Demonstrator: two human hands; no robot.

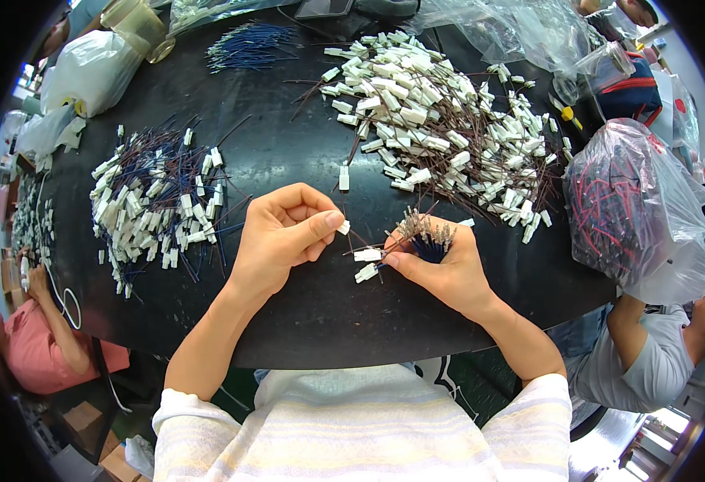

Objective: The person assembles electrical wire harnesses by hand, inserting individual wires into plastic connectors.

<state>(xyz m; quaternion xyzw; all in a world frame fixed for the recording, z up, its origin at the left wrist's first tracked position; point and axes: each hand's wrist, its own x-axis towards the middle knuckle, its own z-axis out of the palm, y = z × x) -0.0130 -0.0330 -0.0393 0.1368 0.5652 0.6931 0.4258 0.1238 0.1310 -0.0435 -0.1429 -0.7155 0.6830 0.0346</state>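
Note:
Over the near middle of the black table, my left hand [280, 233] pinches a small white connector housing [343, 228] between thumb and forefinger. A thin brown wire runs from it toward my other hand. My right hand [465, 273] is closed round a bundle of blue wires [428, 247], their metal terminal ends pointing up. At its thumb and fingertip, two white connectors [367, 255] on short wires stick out to the left. Just beyond my left hand, a single white connector [343, 177] with a brown wire lies on the table.
A large heap of white connectors with brown wires [449, 145] lies far right; a smaller heap with blue wires [155, 213] lies left. Loose blue wires [248, 46] rest at the back. A clear bag of wires [625, 201] stands right. People sit at both sides.

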